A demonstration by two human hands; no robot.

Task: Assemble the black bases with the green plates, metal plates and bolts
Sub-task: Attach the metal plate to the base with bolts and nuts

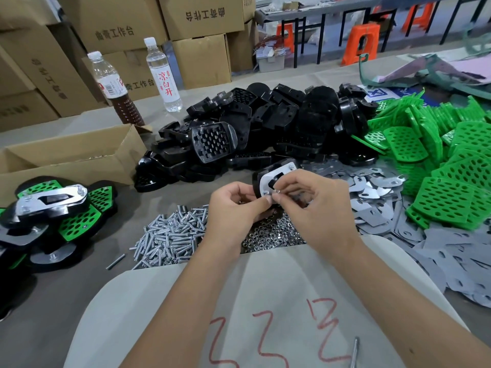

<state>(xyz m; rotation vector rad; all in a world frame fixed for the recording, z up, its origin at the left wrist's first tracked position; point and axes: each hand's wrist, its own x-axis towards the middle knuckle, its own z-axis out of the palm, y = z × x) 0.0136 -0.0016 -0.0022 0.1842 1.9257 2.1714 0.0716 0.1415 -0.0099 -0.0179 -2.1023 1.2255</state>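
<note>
Black base [257,179] with metal plate [265,181] at frame centre — your left hand [233,208] grips it, right hand [310,203] pinches small nut [276,192] at plate's near corner.

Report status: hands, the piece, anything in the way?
Both hands on the piece: left hand holds the black base, right hand pinches a nut at its metal plate. Nothing in the way.

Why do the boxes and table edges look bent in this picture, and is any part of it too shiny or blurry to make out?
Head view: the wide lens bows the cardboard boxes and far benches near the edges. Soft, even light, faint shadows. Glare whitens the metal plate on the black base both hands hold, and glints off the bolts. The fingertips' small part is too blurred to identify.
</note>
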